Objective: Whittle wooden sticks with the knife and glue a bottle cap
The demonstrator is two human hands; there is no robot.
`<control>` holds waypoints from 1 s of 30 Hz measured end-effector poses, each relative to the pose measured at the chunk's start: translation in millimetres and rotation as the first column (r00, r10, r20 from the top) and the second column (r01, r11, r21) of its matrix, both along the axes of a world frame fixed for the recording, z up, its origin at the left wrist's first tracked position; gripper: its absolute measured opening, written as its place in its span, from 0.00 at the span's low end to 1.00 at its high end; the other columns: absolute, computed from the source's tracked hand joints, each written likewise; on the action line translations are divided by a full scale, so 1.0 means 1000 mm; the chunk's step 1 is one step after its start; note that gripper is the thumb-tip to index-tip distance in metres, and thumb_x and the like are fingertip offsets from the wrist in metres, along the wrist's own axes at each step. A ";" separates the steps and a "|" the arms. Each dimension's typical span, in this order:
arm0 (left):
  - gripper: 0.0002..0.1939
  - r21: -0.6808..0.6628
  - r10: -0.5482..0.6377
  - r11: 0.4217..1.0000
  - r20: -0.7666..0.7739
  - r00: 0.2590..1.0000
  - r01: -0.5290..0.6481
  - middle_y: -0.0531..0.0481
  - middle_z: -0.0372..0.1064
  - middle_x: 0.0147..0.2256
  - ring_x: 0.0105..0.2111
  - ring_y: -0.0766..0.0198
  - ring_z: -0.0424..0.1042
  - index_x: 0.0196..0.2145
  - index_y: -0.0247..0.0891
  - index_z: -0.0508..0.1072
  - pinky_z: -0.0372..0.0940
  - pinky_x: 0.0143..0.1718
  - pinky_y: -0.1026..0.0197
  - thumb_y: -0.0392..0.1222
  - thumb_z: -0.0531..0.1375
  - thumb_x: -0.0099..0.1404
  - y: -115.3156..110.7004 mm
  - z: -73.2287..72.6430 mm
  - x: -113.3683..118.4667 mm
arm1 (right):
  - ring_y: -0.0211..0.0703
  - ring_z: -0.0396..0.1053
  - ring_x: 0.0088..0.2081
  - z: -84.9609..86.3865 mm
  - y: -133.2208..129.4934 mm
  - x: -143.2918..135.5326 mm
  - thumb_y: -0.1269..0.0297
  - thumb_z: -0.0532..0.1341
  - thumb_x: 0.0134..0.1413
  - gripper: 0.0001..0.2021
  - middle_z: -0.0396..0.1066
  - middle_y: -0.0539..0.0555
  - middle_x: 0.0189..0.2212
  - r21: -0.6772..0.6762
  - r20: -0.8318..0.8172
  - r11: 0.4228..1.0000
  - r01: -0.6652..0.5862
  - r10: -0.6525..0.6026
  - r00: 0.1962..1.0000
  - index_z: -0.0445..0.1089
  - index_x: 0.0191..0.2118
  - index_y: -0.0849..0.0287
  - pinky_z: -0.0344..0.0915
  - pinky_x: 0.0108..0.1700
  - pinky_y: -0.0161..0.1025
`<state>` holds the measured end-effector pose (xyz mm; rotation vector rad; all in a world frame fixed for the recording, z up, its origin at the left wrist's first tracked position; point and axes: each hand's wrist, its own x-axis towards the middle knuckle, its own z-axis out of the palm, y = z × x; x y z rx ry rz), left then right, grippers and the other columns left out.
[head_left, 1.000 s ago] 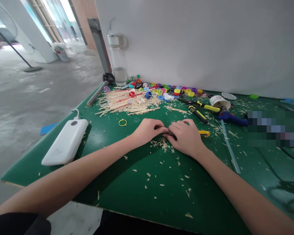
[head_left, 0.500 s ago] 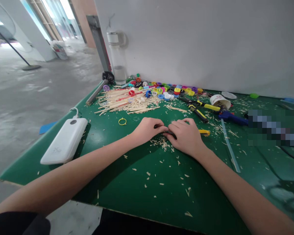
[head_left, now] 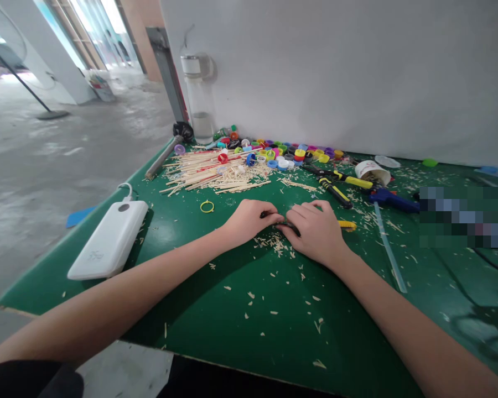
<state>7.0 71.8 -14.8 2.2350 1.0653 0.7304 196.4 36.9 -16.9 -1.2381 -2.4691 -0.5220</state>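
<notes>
My right hand [head_left: 315,229] is closed around a yellow-ended tool [head_left: 347,225] that looks like a utility knife. Its yellow end sticks out past the hand, and a dark part shows at the thumb side. My left hand [head_left: 253,221] pinches a small dark thing, mostly hidden by the fingers. The two hands nearly meet, thumb tips close together, low over the green table [head_left: 240,282]. Pale wood shavings [head_left: 276,242] lie in a small heap just below them. Beyond the hands spreads a pile of thin wooden sticks [head_left: 203,168].
Colourful bottle caps [head_left: 282,160] line the wall side. Yellow-black pliers [head_left: 336,190], a tipped paper cup [head_left: 372,171] and a blue-handled tool [head_left: 392,199] with a clear stick [head_left: 390,249] lie right. At left sit a white power bank [head_left: 110,240] and a yellow ring [head_left: 207,207].
My right hand and the yellow end have shifted very slightly to the right. My left hand keeps nearly the same place and its pinch.
</notes>
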 end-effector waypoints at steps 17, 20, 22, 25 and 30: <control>0.13 -0.025 -0.029 0.999 0.012 1.000 0.030 0.52 0.75 0.31 0.29 0.67 0.68 0.31 0.39 0.76 0.57 0.30 0.65 0.46 0.55 0.64 0.000 0.000 -0.001 | 0.42 0.63 0.33 0.000 0.000 0.001 0.58 0.50 0.62 0.13 0.68 0.52 0.27 -0.034 0.018 0.999 0.010 -0.009 1.000 0.64 0.30 0.58 0.49 0.47 0.45; 0.12 -0.014 -0.029 0.999 0.020 0.999 0.029 0.53 0.75 0.30 0.29 0.67 0.68 0.31 0.39 0.76 0.57 0.30 0.65 0.45 0.55 0.64 0.001 -0.001 -0.001 | 0.42 0.62 0.32 0.000 0.000 0.000 0.58 0.51 0.61 0.12 0.69 0.51 0.27 -0.043 0.027 0.999 0.004 -0.002 1.000 0.64 0.30 0.58 0.49 0.46 0.45; 0.12 -0.007 -0.031 0.999 0.022 0.999 0.031 0.53 0.75 0.31 0.29 0.68 0.68 0.31 0.39 0.76 0.57 0.30 0.65 0.45 0.55 0.65 0.001 -0.001 -0.001 | 0.42 0.62 0.32 0.000 0.000 0.000 0.58 0.51 0.61 0.12 0.69 0.51 0.27 -0.052 0.032 0.999 0.000 0.002 0.999 0.64 0.30 0.57 0.49 0.46 0.45; 0.12 -0.014 -0.030 0.999 0.014 0.999 0.031 0.53 0.75 0.30 0.29 0.67 0.69 0.31 0.39 0.76 0.58 0.30 0.65 0.45 0.55 0.64 0.000 0.000 -0.001 | 0.43 0.63 0.33 0.000 0.000 0.000 0.59 0.51 0.61 0.12 0.69 0.52 0.27 -0.017 0.022 1.000 0.005 -0.005 1.000 0.64 0.30 0.58 0.49 0.46 0.45; 0.13 -0.013 -0.034 0.999 0.022 0.999 0.034 0.52 0.75 0.31 0.30 0.66 0.69 0.31 0.39 0.76 0.59 0.32 0.65 0.44 0.54 0.65 0.000 0.001 -0.002 | 0.43 0.63 0.32 0.001 -0.001 0.000 0.59 0.51 0.61 0.12 0.69 0.52 0.27 -0.033 0.021 0.999 -0.002 0.002 1.000 0.65 0.30 0.57 0.49 0.46 0.45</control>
